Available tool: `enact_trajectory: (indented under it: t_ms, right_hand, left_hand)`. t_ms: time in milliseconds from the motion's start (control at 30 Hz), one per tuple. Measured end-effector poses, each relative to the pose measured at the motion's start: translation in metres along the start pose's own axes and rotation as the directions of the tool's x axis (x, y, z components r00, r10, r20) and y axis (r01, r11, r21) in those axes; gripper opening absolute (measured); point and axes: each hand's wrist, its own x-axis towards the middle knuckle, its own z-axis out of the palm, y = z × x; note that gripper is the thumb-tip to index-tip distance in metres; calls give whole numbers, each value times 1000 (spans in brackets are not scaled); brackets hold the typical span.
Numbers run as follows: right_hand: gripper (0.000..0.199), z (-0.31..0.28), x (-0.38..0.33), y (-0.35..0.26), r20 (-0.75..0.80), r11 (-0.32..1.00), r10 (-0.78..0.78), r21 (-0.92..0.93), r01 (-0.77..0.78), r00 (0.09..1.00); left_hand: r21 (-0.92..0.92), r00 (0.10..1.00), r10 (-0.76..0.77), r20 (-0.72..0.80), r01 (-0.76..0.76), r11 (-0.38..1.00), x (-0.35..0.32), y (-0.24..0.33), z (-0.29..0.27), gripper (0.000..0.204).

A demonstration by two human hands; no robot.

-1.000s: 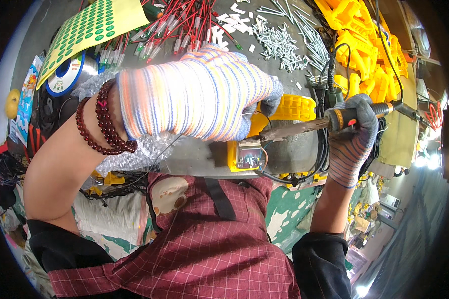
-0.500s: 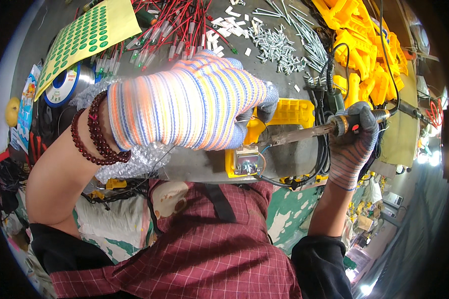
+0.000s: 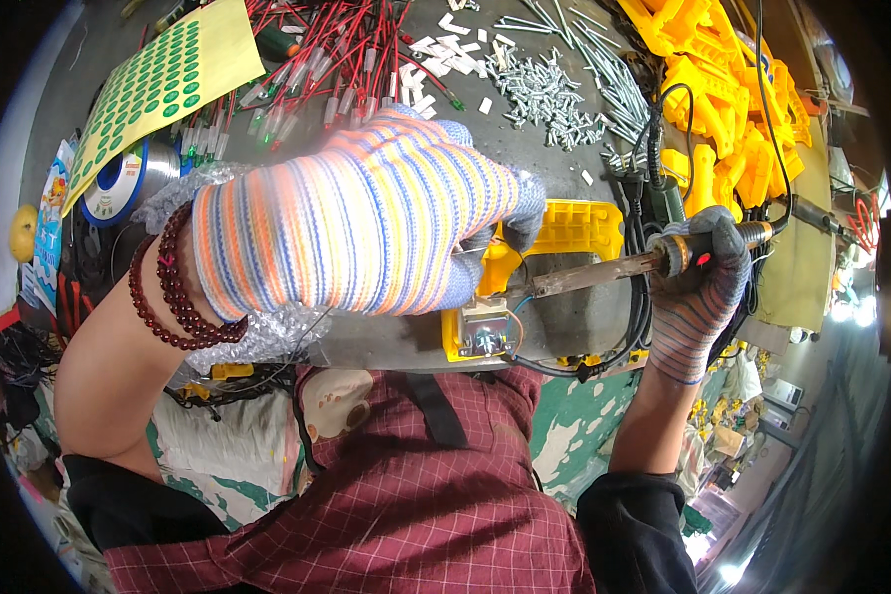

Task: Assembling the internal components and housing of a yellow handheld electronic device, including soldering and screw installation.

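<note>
My left hand (image 3: 356, 218), in a striped knit glove with grey fingertips, is closed in a pinch around thin solder wire (image 3: 474, 249) above a yellow plastic housing (image 3: 592, 223). In my gloved right hand (image 3: 698, 287) is a soldering iron (image 3: 604, 272), gripped by its dark handle. Its long discoloured shaft points left, with the tip at a small metal-cased part (image 3: 485, 337) in the housing's near left end. Thin blue and orange wires run beside that part. My left fingers partly cover the housing; whether the tip touches metal is hard to tell.
Red-wired indicator lights (image 3: 366, 69), white tabs (image 3: 450, 54) and screws (image 3: 540, 94) lie at the back. Yellow housings (image 3: 703, 89) are piled at the far right. A solder spool (image 3: 119, 183), green-dotted sticker sheet (image 3: 163, 89) and bubble wrap (image 3: 257, 342) are left; black cables (image 3: 643, 307) run right.
My left hand has shifted slightly left and down. The iron and my right hand stay nearly in place, the tip still at the metal-cased part.
</note>
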Motion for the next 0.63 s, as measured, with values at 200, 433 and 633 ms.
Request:
enact_trajectory:
  t_ms: [200,433,633]
  right_hand:
    - [17,-4,-1,-2,-37,1000,1,-14,-1,999]
    - [17,-2,-2,0,-18,1000,15,-2,-15,1000]
    - [17,-4,-4,0,9,1000,4,20,-4,1000]
  left_hand:
    - [-23,1000,3,28,-3,1000,6,-2,-1,32]
    - [-11,1000,-9,-17,8,1000,-2,2,-1,31]
    - [-10,997,-68,23,68,998,1,6,-2,31]
